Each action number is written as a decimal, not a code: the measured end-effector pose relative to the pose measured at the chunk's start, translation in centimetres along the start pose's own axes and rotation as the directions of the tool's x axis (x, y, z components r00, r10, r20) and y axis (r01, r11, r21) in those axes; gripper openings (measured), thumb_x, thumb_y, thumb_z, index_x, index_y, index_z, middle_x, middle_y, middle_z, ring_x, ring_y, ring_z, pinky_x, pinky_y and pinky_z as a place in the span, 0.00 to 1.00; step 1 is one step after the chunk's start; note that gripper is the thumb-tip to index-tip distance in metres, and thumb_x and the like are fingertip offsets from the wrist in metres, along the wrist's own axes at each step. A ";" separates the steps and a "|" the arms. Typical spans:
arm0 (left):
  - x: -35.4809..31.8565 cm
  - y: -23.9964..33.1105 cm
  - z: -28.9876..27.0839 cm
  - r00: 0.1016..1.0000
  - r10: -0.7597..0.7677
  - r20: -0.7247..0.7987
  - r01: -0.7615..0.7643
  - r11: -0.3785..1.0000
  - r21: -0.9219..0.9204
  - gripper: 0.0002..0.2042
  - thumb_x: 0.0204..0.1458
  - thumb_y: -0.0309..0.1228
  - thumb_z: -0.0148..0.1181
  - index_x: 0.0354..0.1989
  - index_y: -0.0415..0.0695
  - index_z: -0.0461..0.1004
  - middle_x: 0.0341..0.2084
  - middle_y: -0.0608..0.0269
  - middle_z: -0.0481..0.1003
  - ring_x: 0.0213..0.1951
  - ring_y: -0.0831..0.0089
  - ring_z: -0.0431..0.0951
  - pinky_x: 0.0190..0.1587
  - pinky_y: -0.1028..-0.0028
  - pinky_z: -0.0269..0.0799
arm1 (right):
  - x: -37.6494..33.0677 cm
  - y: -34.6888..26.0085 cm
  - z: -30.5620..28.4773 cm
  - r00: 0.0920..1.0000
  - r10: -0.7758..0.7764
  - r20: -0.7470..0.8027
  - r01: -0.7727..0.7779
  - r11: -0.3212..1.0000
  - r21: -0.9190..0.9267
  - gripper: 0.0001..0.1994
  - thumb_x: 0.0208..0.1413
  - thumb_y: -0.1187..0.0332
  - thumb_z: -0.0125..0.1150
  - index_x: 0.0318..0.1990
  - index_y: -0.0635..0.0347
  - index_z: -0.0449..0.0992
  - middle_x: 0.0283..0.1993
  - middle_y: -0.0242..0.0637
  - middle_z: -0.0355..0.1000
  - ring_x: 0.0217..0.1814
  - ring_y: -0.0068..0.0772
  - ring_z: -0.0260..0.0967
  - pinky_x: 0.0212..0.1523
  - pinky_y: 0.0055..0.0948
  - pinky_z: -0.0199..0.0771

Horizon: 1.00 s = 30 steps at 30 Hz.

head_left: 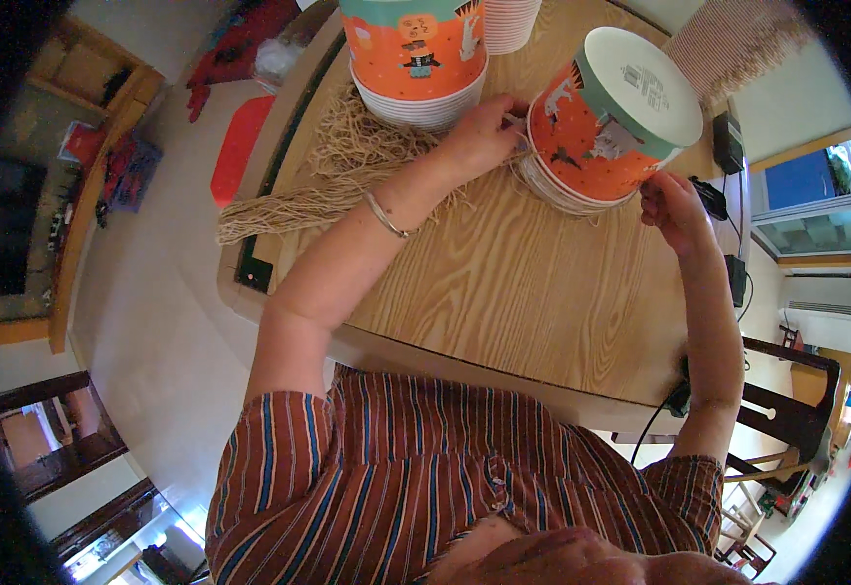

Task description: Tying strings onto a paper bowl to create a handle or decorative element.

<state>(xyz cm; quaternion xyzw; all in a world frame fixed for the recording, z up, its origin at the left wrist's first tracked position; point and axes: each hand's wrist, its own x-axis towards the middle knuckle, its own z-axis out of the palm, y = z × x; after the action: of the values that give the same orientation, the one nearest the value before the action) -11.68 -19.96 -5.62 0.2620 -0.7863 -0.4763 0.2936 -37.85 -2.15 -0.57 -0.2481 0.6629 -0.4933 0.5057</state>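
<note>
A stack of orange and green paper tubs (591,127) stands upside down on the table, its round white base facing up. Beige string (545,187) lies about the rims at its lower edge. My left hand (484,139) is closed at the stack's left side, fingertips against the rim; what it pinches is too small to make out. On the right side, my right hand (674,210) has its fingers curled close to the rim, and their grip is partly hidden. Behind my left wrist lies a bundle of loose beige string (347,161).
Another stack of orange tubs (417,58) stands at the far left of the wood-grain table (464,302), with white stacked rims (511,24) behind it. Black adapters and cables (728,146) line the right edge. A dark chair (786,390) stands at right, a red stool (240,151) at left.
</note>
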 end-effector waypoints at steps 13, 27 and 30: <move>-0.3 -0.4 1.1 0.994 -0.061 -0.094 0.056 0.997 -0.060 0.09 0.49 0.24 0.57 0.39 0.36 0.71 0.36 0.49 0.75 0.41 0.56 0.76 0.44 0.63 0.71 | -1.8 0.4 1.8 0.993 0.000 -0.117 0.002 1.000 0.019 0.09 0.59 0.62 0.55 0.28 0.53 0.70 0.20 0.23 0.60 0.17 0.18 0.55 0.16 0.23 0.54; -0.3 1.2 0.9 0.981 -0.173 -0.090 0.173 0.985 0.000 0.09 0.52 0.26 0.59 0.40 0.36 0.72 0.35 0.53 0.77 0.37 0.64 0.77 0.40 0.66 0.73 | -2.8 -0.9 1.3 0.998 -0.036 -0.060 0.040 0.997 0.064 0.09 0.57 0.63 0.56 0.27 0.55 0.70 0.21 0.27 0.64 0.15 0.23 0.58 0.16 0.28 0.58; -0.1 0.9 1.0 0.985 -0.151 -0.089 0.154 0.988 0.029 0.09 0.53 0.24 0.58 0.42 0.36 0.72 0.36 0.56 0.77 0.35 0.69 0.77 0.39 0.68 0.73 | -3.4 -0.8 1.7 0.996 -0.033 -0.088 0.041 0.996 0.081 0.10 0.57 0.63 0.56 0.27 0.56 0.70 0.21 0.27 0.64 0.15 0.23 0.58 0.16 0.28 0.59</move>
<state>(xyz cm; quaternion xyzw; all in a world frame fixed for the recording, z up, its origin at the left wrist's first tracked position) -12.39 -18.93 -5.22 0.3470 -0.7588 -0.4714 0.2856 -35.22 -0.31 1.55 -0.2177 0.6586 -0.5398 0.4770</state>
